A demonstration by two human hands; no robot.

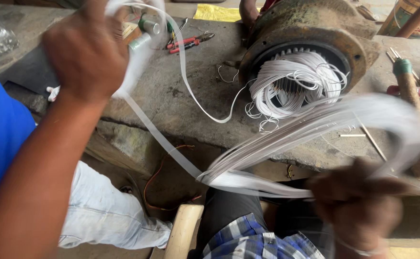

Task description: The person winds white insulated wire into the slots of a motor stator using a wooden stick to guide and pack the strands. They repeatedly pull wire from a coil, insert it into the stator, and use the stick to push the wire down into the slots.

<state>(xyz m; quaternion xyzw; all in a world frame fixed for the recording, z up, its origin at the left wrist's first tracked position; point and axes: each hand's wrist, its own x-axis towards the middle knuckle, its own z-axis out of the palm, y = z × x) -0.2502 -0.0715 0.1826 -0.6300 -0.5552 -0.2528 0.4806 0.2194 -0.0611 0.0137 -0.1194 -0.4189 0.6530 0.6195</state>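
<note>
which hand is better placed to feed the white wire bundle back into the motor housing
Probably the right hand. It grips the loop of the white wire bundle just below the rusty motor housing. The left hand is raised far off to the side, holding the white tape.

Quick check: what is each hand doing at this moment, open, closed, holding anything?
Left hand: closed in a fist around the white tape.
Right hand: blurred, closed on the white wire bundle.
</note>
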